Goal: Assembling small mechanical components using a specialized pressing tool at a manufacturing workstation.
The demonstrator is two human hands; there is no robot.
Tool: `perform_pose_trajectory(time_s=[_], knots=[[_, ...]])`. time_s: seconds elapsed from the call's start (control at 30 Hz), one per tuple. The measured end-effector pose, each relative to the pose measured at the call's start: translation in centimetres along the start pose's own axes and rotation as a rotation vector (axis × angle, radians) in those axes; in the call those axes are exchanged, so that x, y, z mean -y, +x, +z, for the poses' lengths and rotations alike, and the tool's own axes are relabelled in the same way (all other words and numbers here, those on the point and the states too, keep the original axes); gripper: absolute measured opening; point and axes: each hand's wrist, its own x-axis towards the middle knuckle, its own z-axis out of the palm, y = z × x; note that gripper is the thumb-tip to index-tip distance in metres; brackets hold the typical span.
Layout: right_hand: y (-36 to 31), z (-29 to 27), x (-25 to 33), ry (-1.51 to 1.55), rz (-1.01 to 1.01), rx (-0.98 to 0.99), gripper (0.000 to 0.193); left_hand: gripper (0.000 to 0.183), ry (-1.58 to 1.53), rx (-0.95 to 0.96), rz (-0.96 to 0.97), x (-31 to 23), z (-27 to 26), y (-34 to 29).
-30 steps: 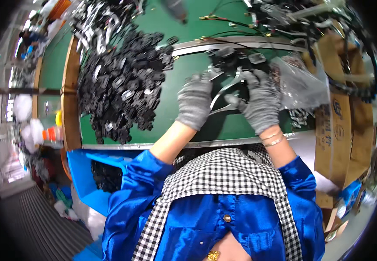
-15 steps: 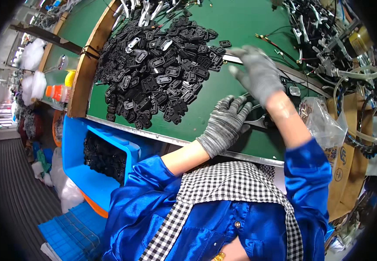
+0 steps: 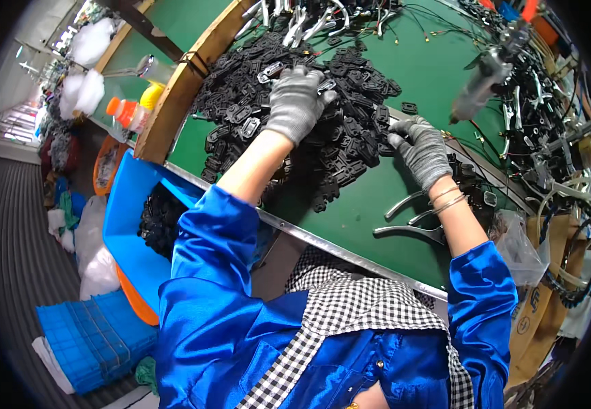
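"Grey knit gloves cover both hands. What are they doing?"

"The left hand (image 3: 297, 102) rests on the pile of black plates (image 3: 342, 150); whether it grips one cannot be told. The right hand (image 3: 421, 151) is apart from it, just beside the pile's right edge, thumb and fingers parted, nothing showing between them."

"Which step is that?"

"Reaching into the pile, it seems. Taking a single plate would call for fingertips that part it from its overlapping neighbours."

"And around them?"

"The pile lies on the green table (image 3: 367, 194), with silver levers (image 3: 408, 230) near the right wrist. A wooden board (image 3: 173, 109) edges the left side; beyond stand a blue bin (image 3: 128, 225) and a ribbed grey floor (image 3: 9, 225)."
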Motion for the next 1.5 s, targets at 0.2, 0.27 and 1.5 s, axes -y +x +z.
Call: perform_pose_trajectory(time_s=[0.2, 0.27, 1.5], knots=[[-3.7, -2.1, 2.8, 0.471, 0.203, 0.008, 0.020, 0.037, -0.087, 0.415, -0.037, 0.0, 0.7, 3.2], [-5.0, -2.8, 3.8, 0.539, 0.272, 0.008, 0.020, 0.038, -0.109, 0.451, 0.001, 0.2, 0.4, 2.9], [-18.2, -10.5, -1.9, 0.909, 0.648, -0.476, 0.017, 0.030, -1.857, 0.949, -0.558, -24.7, -0.1, -9.8]])
